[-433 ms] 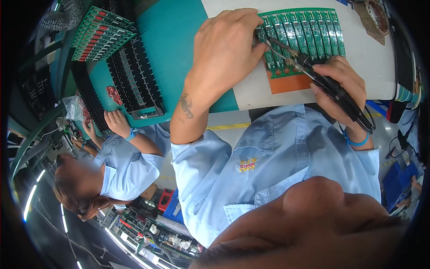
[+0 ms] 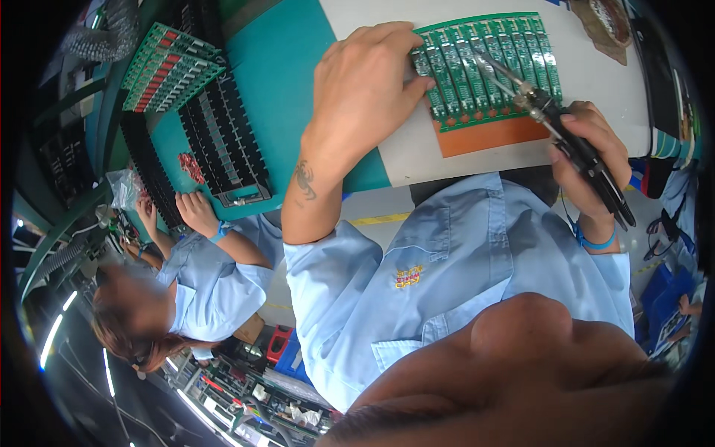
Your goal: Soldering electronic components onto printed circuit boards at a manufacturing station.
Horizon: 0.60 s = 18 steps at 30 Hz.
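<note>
- My left hand (image 2: 369,82) lies palm down on the white mat (image 2: 596,82), fingers spread loosely, fingertips pressing the left edge of a green panel of circuit boards (image 2: 484,67); it pins the panel but grips nothing.
- My right hand (image 2: 588,160) is clenched around a black soldering iron (image 2: 573,145), its metal tip reaching up and left over the middle of the panel; I cannot tell whether the tip touches a board.
- The panel rests flat on an orange pad (image 2: 495,135) that shows along its lower edge.
- At far left, on the teal bench (image 2: 287,67), black trays (image 2: 223,141) and a green rack of boards (image 2: 167,67) stand well apart from my hands.
- A co-worker in a light blue shirt (image 2: 201,283) sits at lower left, hands (image 2: 195,210) just beside the trays.
</note>
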{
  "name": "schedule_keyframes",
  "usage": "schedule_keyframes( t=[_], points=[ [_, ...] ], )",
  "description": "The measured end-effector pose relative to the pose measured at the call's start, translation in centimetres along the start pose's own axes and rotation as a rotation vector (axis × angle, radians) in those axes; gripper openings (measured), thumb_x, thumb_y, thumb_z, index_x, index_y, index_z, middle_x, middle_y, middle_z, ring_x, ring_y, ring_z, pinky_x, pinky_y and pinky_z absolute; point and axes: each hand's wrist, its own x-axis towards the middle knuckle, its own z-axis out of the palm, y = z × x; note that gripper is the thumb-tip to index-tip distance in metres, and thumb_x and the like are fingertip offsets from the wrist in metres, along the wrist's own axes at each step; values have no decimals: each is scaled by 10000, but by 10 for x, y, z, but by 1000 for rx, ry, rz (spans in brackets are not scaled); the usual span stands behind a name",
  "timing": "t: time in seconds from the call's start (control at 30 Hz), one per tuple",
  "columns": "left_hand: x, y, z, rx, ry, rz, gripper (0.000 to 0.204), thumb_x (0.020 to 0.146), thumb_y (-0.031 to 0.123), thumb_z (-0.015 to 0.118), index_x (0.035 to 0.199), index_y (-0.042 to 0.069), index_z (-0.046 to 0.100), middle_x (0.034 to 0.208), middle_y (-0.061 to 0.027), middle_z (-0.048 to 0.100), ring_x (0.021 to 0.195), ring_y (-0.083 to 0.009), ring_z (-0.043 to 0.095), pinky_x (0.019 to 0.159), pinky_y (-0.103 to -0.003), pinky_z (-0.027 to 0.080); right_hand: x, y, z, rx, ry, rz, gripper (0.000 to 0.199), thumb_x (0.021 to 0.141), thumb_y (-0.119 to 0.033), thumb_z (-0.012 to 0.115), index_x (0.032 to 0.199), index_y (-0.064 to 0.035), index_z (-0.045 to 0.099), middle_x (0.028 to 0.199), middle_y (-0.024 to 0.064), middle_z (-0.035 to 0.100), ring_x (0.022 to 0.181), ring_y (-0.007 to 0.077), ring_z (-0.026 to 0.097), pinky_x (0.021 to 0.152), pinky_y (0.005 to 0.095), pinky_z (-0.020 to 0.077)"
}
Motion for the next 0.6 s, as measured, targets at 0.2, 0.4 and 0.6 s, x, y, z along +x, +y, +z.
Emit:
schedule_keyframes(
  t=[0.2, 0.4, 0.6],
  points=[
    [2, -1, -1, -20, -5, 3, 392, 763, 202, 860, 1091, 18, 750, 1284, -83, 718, 1121, -321, 690, 917, -415, 561, -48, 34, -32, -276, 635, 281, 437, 860, 30, 788, 1277, 31, 658, 1111, 143, 731, 992, 161, 699, 914, 285, 551],
    [1, -1, 2, -11, 7, 5, 415, 755, 212, 872, 1101, 21, 745, 1283, -87, 719, 1110, -322, 697, 915, -413, 561, -40, 73, -45, -109, 748, 416, 486, 928, -73, 765, 1369, 31, 592, 1138, 128, 730, 1002, 164, 703, 921, 285, 545],
    [1, -1, 0, -17, 11, 8, 441, 747, 197, 878, 1122, 14, 733, 1254, -116, 726, 1105, -325, 704, 925, -419, 558, -43, 74, -40, -113, 769, 282, 489, 932, -94, 775, 1366, 34, 589, 1115, 128, 734, 989, 158, 706, 906, 287, 559]
  ],
)
